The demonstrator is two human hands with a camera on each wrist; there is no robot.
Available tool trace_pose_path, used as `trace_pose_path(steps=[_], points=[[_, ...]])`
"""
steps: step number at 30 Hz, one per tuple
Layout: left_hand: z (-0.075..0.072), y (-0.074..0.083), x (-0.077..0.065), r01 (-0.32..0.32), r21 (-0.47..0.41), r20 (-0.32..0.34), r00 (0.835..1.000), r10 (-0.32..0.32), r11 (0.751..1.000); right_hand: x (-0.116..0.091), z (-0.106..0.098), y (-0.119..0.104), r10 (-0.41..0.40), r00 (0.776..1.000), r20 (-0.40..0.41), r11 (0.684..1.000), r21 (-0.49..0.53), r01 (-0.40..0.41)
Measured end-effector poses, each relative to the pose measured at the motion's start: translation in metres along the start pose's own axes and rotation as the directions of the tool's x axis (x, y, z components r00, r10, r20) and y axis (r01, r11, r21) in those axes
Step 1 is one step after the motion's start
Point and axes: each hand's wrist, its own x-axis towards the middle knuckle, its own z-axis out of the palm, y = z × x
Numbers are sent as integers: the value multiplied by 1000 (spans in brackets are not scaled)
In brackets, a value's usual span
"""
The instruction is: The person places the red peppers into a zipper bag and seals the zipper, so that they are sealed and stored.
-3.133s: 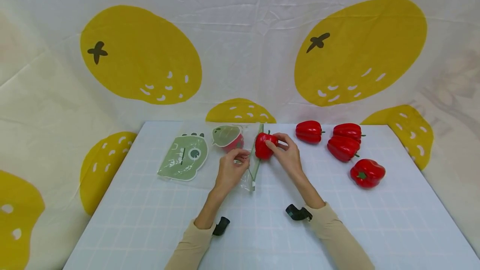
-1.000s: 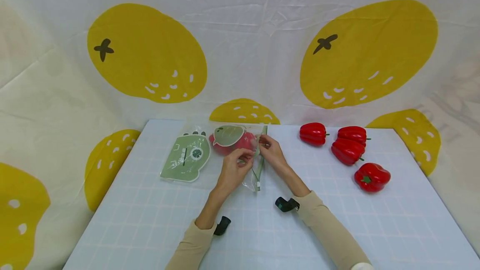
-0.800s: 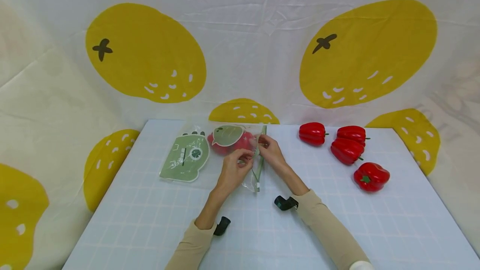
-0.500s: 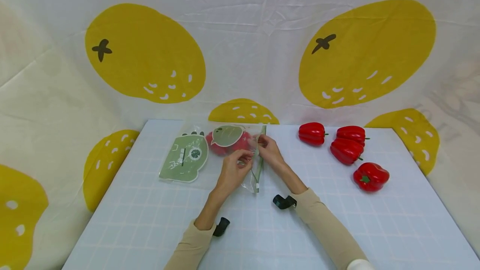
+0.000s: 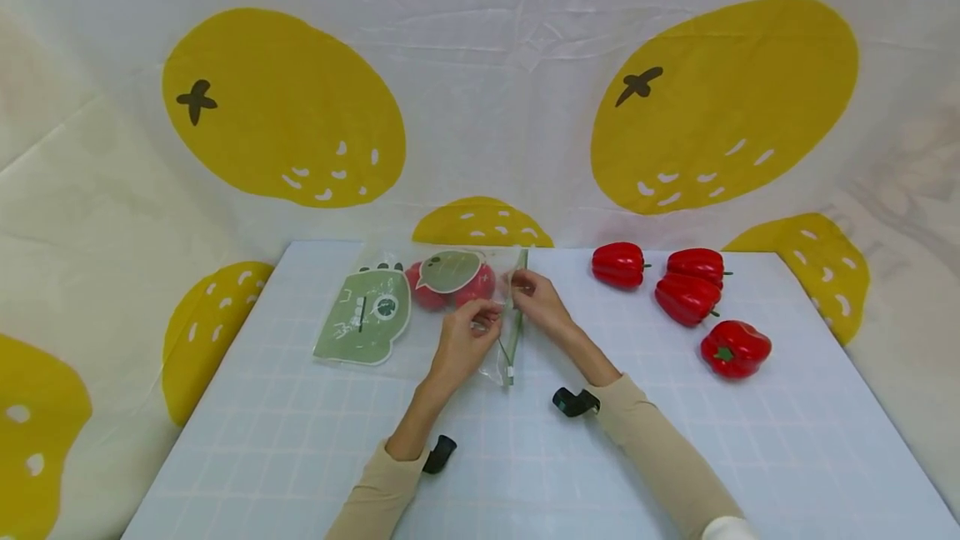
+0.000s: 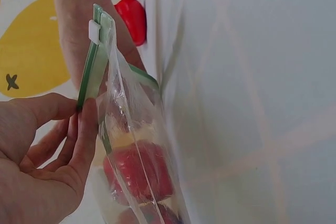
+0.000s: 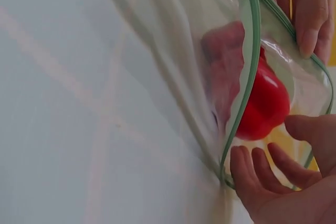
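A clear zip bag (image 5: 420, 367) with a green dinosaur print lies on the table, its green-edged mouth facing right. My left hand (image 5: 465, 340) pinches the near lip of that mouth between thumb and fingers; the left wrist view shows a white slider (image 6: 94, 32) at the strip's end. Inside the bag are two red bell peppers (image 7: 265, 103), partly covered by the print in the head view. My right hand (image 5: 542, 300) is at the mouth, fingers loosely bent and partly inside. In the right wrist view, a gap shows between its thumb and fingers, just short of the nearer pepper.
Several more red bell peppers stand at the back right: one alone (image 5: 618, 265), a touching pair (image 5: 686, 298), and one nearer me (image 5: 735, 348). A white cloth with yellow fruit prints (image 5: 480, 107) hangs right behind the table's back edge (image 5: 330, 242).
Three seconds ago my right hand held a bell pepper outside the mouth; that pepper is now inside the bag and let go. Over the last second the peppers slid slightly left, deeper in.
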Motion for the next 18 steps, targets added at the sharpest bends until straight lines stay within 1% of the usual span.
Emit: trace_pose_path(steps=[2,3,5,10,14,18], points=[[0,0,0,-6,-1,-7,1000,6,1000,-3,-4,-1,0,1000,19,1000,-11,0],[0,0,-1,-9,-3,-9,1000,9,1000,-2,-6,4,-9,1000,19,1000,-25,10],[0,0,-1,-15,-4,-15,1000,15,1000,-3,-9,3,-24,1000,21,999,-42,25],[-1,0,0,-4,-12,-14,1000,4,1000,-8,-18,0,-53,998,17,995,-84,55],[-2,1,-1,4,-19,-4,1000,-4,1000,-11,-26,-2,-40,999,-1,991,-125,39],[-2,1,-3,10,-28,0,1000,-10,1000,-15,-33,-3,-31,999,-36,985,-172,24]])
